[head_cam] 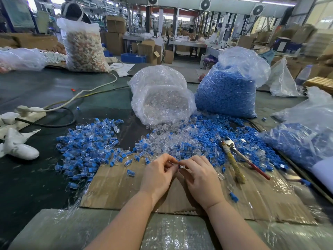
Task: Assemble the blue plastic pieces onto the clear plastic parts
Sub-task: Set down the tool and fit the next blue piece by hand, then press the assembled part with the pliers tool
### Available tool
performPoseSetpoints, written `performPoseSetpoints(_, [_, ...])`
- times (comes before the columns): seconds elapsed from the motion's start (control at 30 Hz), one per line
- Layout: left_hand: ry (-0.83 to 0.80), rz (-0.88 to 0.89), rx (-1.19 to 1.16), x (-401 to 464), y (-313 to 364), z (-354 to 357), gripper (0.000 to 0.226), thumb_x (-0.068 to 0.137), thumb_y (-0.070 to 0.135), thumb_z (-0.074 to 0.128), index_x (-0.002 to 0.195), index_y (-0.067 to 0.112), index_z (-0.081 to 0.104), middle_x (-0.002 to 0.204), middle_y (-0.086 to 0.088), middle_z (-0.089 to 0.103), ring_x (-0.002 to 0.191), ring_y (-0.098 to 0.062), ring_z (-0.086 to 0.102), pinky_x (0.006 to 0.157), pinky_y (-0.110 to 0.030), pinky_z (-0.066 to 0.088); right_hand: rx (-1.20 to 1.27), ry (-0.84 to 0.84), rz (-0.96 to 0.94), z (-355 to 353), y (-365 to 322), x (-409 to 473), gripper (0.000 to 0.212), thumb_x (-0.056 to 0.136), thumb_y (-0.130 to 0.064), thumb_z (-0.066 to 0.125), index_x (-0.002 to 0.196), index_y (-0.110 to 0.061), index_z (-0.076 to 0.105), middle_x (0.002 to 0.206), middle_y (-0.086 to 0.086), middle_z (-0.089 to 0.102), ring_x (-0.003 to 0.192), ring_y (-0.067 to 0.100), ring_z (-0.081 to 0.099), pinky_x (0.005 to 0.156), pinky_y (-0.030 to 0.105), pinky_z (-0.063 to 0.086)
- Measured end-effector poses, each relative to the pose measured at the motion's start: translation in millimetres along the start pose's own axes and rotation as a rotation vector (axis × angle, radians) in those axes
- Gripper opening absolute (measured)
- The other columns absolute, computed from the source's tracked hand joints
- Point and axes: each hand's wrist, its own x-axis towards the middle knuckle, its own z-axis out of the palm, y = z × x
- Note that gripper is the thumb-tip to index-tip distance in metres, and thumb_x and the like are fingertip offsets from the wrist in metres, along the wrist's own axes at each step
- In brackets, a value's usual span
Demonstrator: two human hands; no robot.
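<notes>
Small clear plastic part (pixel 182 166), pinched between both hands above the flattened brown cardboard sheet (pixel 115 188).

The left hand (pixel 158 175) and right hand (pixel 200 177) grip it fingertip to fingertip; press the blue piece straight, squarely aligned, beside the pile of finished blue-capped clear pieces (pixel 86 147).

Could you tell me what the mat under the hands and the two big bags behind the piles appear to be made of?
The mat looks like brown corrugated cardboard, matte, with glossy clear tape over its right part. The bag of clear parts and the bag of blue pieces look like thin clear plastic film: crinkled, shiny, their contents showing through.
</notes>
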Motion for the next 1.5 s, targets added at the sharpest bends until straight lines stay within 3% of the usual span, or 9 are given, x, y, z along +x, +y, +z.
performPoseSetpoints(0.17, [-0.004,-0.008,0.002,0.2,0.0,-0.1,0.022,0.084,0.015,0.066,0.076,0.034,0.058,0.073,0.012,0.064,0.070,0.000,0.060,0.066,-0.010,0.047,-0.001,0.055,0.083,-2.1,3.9,2.5,0.018,0.078,-0.016,0.070,0.095,-0.011,0.067,0.087,0.001,0.063,0.082,0.022,0.058,0.076,0.037,0.048])
performPoseSetpoints(0.33, [-0.006,-0.005,0.011,-1.0,1.7,-1.1,0.021,0.085,0.015,0.065,0.077,0.033,0.057,0.074,0.010,0.064,0.070,0.000,0.059,0.063,-0.006,0.044,-0.167,0.181,0.438,-23.2,29.3,19.2,0.027,0.088,-0.023,0.060,0.112,-0.009,0.061,0.105,0.007,0.063,0.097,0.024,0.056,0.086,0.036,0.038])
performPoseSetpoints(0.47, [-0.008,0.006,0.008,-1.8,4.3,-2.1,0.020,0.085,0.014,0.064,0.078,0.031,0.057,0.076,0.011,0.062,0.070,0.002,0.057,0.064,-0.006,0.043,-0.497,-0.226,0.913,-47.3,62.3,30.0,0.049,0.093,-0.044,0.041,0.130,-0.013,0.039,0.133,0.016,0.044,0.121,0.032,0.041,0.100,0.047,0.033])
performPoseSetpoints(0.57, [-0.013,0.004,0.010,-1.9,5.8,-2.4,0.021,0.086,0.014,0.063,0.078,0.032,0.056,0.076,0.010,0.062,0.070,0.001,0.056,0.063,-0.005,0.042,-0.412,-0.478,1.104,-56.3,78.9,35.3,0.061,0.083,-0.040,0.048,0.136,-0.015,0.032,0.147,0.016,0.027,0.131,0.036,0.029,0.106,0.053,0.021])
performPoseSetpoints(0.73, [-0.019,-0.006,0.012,-1.6,7.1,-3.1,0.022,0.086,0.013,0.063,0.078,0.033,0.055,0.077,0.011,0.061,0.070,0.002,0.055,0.063,-0.004,0.042,-0.352,-0.563,1.070,-55.5,91.6,43.9,0.048,0.073,-0.036,0.051,0.114,-0.010,0.052,0.134,0.019,0.040,0.122,0.037,0.036,0.102,0.051,0.032])
performPoseSetpoints(0.97, [-0.021,-0.041,-0.013,0.2,8.9,-2.9,0.019,0.086,0.012,0.062,0.080,0.030,0.056,0.078,0.009,0.061,0.070,0.001,0.055,0.062,-0.004,0.041,-0.329,-0.428,1.103,-52.6,89.1,42.5,0.044,0.078,-0.039,0.058,0.105,-0.005,0.053,0.128,0.020,0.039,0.118,0.037,0.035,0.101,0.051,0.034])
performPoseSetpoints(1.17, [0.020,-0.187,-0.322,11.1,16.2,-10.1,0.009,0.087,0.007,0.060,0.087,0.016,0.061,0.078,-0.001,0.066,0.065,-0.004,0.062,0.057,-0.010,0.046,-0.314,-0.345,0.818,-60.2,64.3,50.3,0.032,0.087,-0.041,0.048,0.091,-0.009,0.046,0.101,0.012,0.052,0.096,0.027,0.045,0.080,0.035,0.042])
performPoseSetpoints(1.33, [0.065,-0.387,-0.608,28.3,26.5,-17.1,0.007,0.088,0.006,0.059,0.093,0.010,0.061,0.072,-0.002,0.068,0.054,-0.008,0.055,0.052,-0.024,0.048,0.246,-0.425,0.687,-63.4,8.5,55.6,0.016,0.088,-0.025,0.049,0.081,-0.011,0.052,0.066,-0.001,0.051,0.053,0.011,0.044,0.046,0.022,0.032])
performPoseSetpoints(1.5, [0.146,-0.385,-0.598,40.8,32.6,-23.0,0.005,0.087,0.002,0.058,0.089,0.005,0.062,0.068,-0.003,0.065,0.044,-0.003,0.049,0.041,-0.013,0.039,0.646,-0.556,0.819,-60.3,-15.2,53.8,0.013,0.085,-0.017,0.047,0.074,-0.011,0.048,0.071,0.008,0.046,0.064,0.022,0.045,0.056,0.031,0.039])
